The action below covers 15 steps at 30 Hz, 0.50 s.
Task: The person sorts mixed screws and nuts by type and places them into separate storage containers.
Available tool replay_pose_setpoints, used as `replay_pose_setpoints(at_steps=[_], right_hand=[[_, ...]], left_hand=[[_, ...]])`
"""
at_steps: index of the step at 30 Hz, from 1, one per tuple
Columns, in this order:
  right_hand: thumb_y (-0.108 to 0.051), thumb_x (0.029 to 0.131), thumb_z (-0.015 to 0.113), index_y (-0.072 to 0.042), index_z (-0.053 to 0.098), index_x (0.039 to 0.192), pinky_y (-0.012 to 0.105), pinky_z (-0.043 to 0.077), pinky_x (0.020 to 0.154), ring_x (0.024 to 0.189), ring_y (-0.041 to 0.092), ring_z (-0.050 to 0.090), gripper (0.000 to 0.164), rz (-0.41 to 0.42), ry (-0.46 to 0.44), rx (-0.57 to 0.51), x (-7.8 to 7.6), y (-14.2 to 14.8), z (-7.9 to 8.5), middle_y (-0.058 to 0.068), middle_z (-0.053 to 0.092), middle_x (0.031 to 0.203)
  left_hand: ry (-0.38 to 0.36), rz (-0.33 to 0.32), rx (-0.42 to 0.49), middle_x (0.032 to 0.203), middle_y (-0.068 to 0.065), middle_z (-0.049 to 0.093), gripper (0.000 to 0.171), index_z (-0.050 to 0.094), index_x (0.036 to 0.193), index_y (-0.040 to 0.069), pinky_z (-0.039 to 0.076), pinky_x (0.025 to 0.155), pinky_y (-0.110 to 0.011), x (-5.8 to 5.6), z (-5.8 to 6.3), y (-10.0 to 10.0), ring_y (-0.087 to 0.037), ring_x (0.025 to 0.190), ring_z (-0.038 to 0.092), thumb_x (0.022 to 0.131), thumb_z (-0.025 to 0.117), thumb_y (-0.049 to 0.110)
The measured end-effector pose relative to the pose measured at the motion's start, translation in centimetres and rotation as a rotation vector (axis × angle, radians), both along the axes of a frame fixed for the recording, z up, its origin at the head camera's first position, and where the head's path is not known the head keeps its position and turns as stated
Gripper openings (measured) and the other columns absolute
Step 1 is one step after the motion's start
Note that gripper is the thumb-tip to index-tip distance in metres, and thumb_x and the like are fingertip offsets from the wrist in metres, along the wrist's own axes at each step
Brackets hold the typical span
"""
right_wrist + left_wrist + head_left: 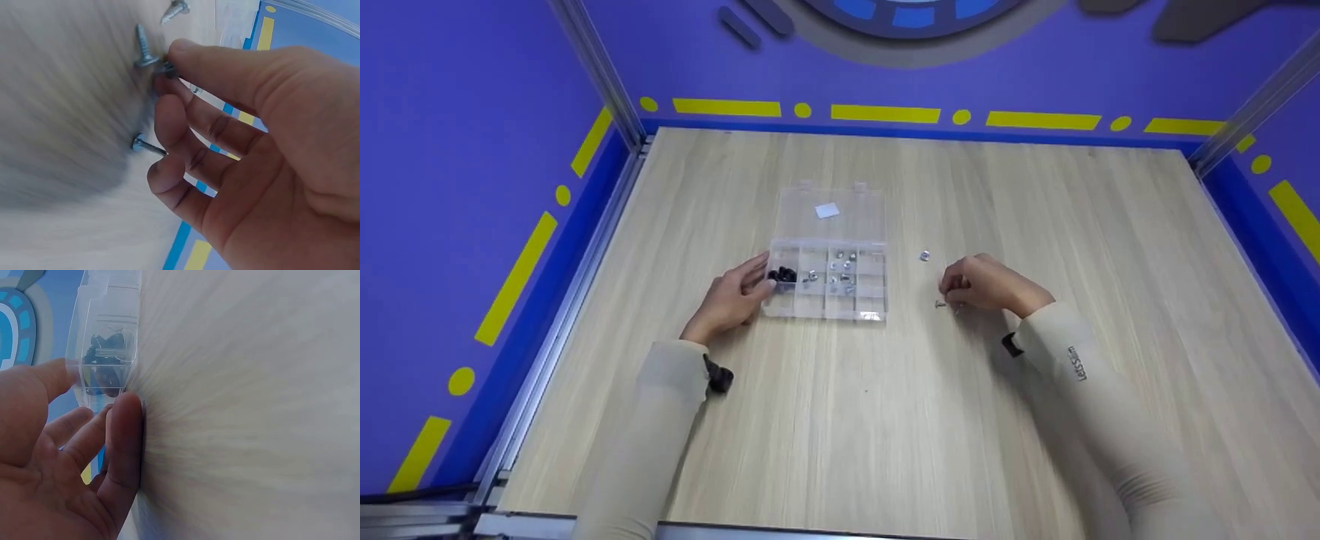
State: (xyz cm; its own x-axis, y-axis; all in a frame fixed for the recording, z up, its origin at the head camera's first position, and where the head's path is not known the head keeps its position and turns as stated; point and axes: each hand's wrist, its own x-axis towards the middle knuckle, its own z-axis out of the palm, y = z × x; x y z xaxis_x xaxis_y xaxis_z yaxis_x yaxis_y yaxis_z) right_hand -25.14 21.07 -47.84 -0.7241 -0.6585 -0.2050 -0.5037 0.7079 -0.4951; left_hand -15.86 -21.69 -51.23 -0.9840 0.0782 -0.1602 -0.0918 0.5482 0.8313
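Note:
My left hand (727, 300) holds the left side of a clear compartment box (810, 306), its thumb over the rim and its fingers outside. Dark small parts (782, 275) lie in the box's left compartment, and silver small parts (844, 266) sit in those nearer the middle. To the right of the box, my right hand (986, 283) is low over the table, pinching a screw (168, 70) between thumb and index finger; the fingers hide most of it. Beside its fingertips are a silver screw (143, 49) and another screw (147, 145).
The box's clear lid (851, 202) is folded back on the wood-grain table (840, 420), with a small white label (826, 211) on it. A silver piece of hardware (925, 256) lies between box and right hand. Blue panels (885, 86) border the table.

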Motion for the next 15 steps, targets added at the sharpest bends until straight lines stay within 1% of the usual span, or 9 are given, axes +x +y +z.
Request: replay_pose_setpoints(at_steps=[2,3,5,6,8,9,11,14,15], right_hand=[[-0.003,0.093,0.074,-0.007,0.079,0.099,0.034,0.05,0.072,0.079,0.016,0.059,0.008,-0.002,-0.004,0.013,0.0,-0.1,0.2,0.003,0.074,0.095],[-0.003,0.093,0.074,-0.007,0.079,0.099,0.034,0.05,0.072,0.079,0.016,0.06,0.008,-0.003,-0.004,0.018,0.0,-0.2,0.2,0.003,0.074,0.095],[-0.002,0.094,0.073,-0.007,0.078,0.099,0.035,0.05,0.072,0.079,0.017,0.061,0.009,-0.006,-0.012,0.021,0.0,-0.4,0.5,0.004,0.074,0.095],[-0.002,0.094,0.072,-0.007,0.078,0.1,0.036,0.051,0.072,0.08,0.018,0.061,0.009,-0.005,-0.012,0.019,0.0,-0.5,0.6,0.005,0.074,0.096],[-0.001,0.095,0.07,-0.005,0.076,0.103,0.039,0.053,0.074,0.083,0.021,0.064,0.012,0.005,-0.001,0.013,-0.1,-0.8,1.0,0.008,0.074,0.098],[0.0,0.095,0.07,-0.004,0.076,0.105,0.04,0.054,0.076,0.086,0.023,0.065,0.013,0.013,0.012,0.009,-0.1,-1.0,1.1,0.009,0.074,0.1],[0.001,0.096,0.068,-0.003,0.075,0.11,0.044,0.055,0.08,0.09,0.027,0.067,0.016,0.032,0.033,-0.004,-0.2,-1.4,1.5,0.013,0.074,0.105],[0.003,0.095,0.068,0.0,0.076,0.11,0.048,0.056,0.087,0.103,0.033,0.069,0.017,0.075,0.084,-0.027,-0.3,-2.0,2.0,0.017,0.074,0.113],[0.003,0.095,0.069,0.001,0.076,0.109,0.048,0.056,0.087,0.103,0.033,0.07,0.016,0.087,0.098,-0.031,-0.4,-2.3,2.1,0.016,0.074,0.113]], left_hand=[[0.008,-0.006,-0.006,0.154,-0.006,0.051,0.062,0.037,0.161,0.018,0.043,0.098,-0.033,0.0,0.0,0.0,-0.015,0.113,0.061,0.105,0.061,0.031],[0.009,-0.007,-0.007,0.154,-0.006,0.05,0.062,0.037,0.161,0.019,0.044,0.098,-0.034,0.0,0.0,0.0,-0.017,0.113,0.062,0.105,0.061,0.031],[0.01,-0.012,-0.011,0.154,-0.007,0.05,0.062,0.037,0.161,0.018,0.049,0.092,-0.037,0.0,0.0,0.0,-0.022,0.105,0.067,0.105,0.061,0.031],[0.012,-0.015,-0.016,0.155,-0.007,0.049,0.062,0.037,0.161,0.018,0.05,0.089,-0.037,0.0,-0.1,0.0,-0.024,0.1,0.068,0.105,0.06,0.031],[0.016,-0.021,-0.025,0.155,-0.007,0.049,0.062,0.037,0.161,0.018,0.05,0.087,-0.037,0.0,-0.1,-0.1,-0.025,0.097,0.068,0.106,0.06,0.031],[0.019,-0.022,-0.027,0.155,-0.008,0.049,0.062,0.037,0.161,0.018,0.05,0.088,-0.037,0.0,-0.1,-0.1,-0.025,0.1,0.069,0.106,0.06,0.031],[0.02,-0.022,-0.025,0.155,-0.008,0.049,0.062,0.037,0.161,0.017,0.047,0.096,-0.037,0.0,0.0,-0.1,-0.023,0.117,0.065,0.105,0.06,0.031],[0.016,-0.02,-0.012,0.154,-0.009,0.049,0.062,0.037,0.161,0.017,0.046,0.101,-0.04,0.0,0.0,-0.1,-0.023,0.129,0.059,0.105,0.06,0.03],[0.017,-0.019,-0.011,0.154,-0.01,0.049,0.062,0.037,0.161,0.016,0.046,0.102,-0.04,0.0,0.1,-0.1,-0.024,0.131,0.057,0.105,0.061,0.03]])
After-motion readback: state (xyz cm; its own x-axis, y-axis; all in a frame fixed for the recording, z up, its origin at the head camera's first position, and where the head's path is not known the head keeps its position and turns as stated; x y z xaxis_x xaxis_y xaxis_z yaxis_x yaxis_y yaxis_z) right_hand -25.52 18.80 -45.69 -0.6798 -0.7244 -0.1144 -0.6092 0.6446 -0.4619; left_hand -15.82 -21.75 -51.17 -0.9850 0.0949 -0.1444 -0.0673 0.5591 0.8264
